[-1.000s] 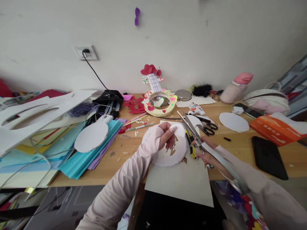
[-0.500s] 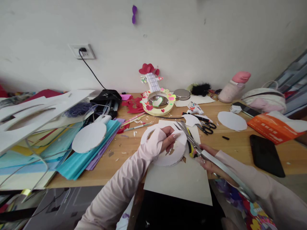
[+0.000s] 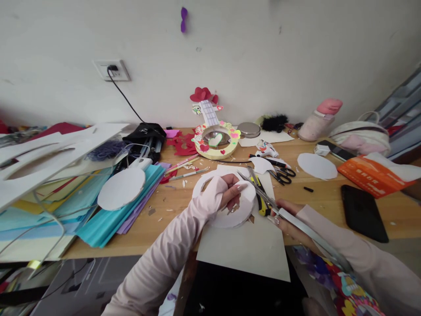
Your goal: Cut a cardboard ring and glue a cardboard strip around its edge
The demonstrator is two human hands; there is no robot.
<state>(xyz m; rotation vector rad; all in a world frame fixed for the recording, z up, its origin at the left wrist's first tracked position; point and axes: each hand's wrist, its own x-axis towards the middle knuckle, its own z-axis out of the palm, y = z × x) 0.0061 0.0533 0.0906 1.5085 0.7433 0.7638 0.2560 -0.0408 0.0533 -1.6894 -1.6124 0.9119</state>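
My left hand (image 3: 232, 193) is closed, pinching a small white rounded piece (image 3: 249, 194), paper or foam board, between thumb and fingers. Scissors (image 3: 263, 196) with long metal blades are in my right hand (image 3: 283, 219), whose fingers wrap round the handles. The blades lie nearly together beside the right edge of the white piece. Below my left hand rest white ring-like cutouts (image 3: 241, 219), partly hidden by the hand and sleeve. A yellow and black utility knife (image 3: 263, 208) lies under the scissors, on a pale sheet (image 3: 243, 254) that overhangs the table's front edge.
A decorated ring-shaped craft (image 3: 217, 153) stands at the back. Black-handled scissors (image 3: 283, 176), a white glue gun (image 3: 267, 149), a white oval (image 3: 317, 166) and a black phone (image 3: 363, 213) lie to the right. Coloured paper (image 3: 115, 215) and a white disc (image 3: 121, 188) are at left.
The scissor blades have come closer together, their tips shifting slightly left. More of the utility knife shows beneath them. My left hand keeps its pinch on the white piece.
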